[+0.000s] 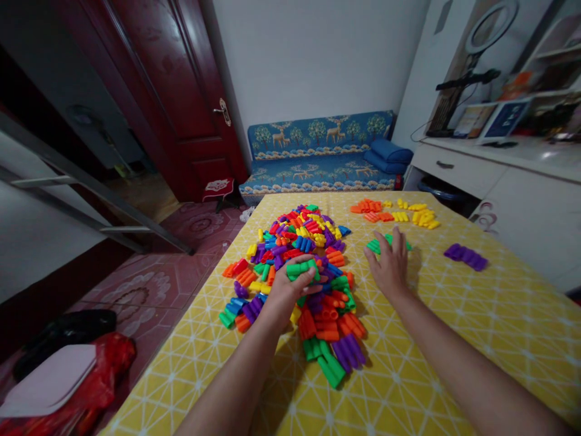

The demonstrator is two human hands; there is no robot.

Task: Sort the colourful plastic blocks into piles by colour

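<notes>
My left hand [297,281] is closed around a green plastic toy block [301,269] made of joined tubes, just above a large mixed pile of such blocks [327,312]. On the right, my right hand [391,266] has its fingers spread over a small group of green blocks [374,246] on the table. Its fingers partly cover that group, and nothing shows in its grip. Beyond it lie a cluster of orange blocks [367,206] and a cluster of yellow blocks [423,218]. A purple group [466,256] sits farther right.
A yellow patterned cloth covers the table [454,339]. Behind its far edge stands a blue sofa [313,163]. A white cabinet [521,206] is at the right, and a metal ladder [91,175] leans at the left. Red bags [111,369] lie at lower left.
</notes>
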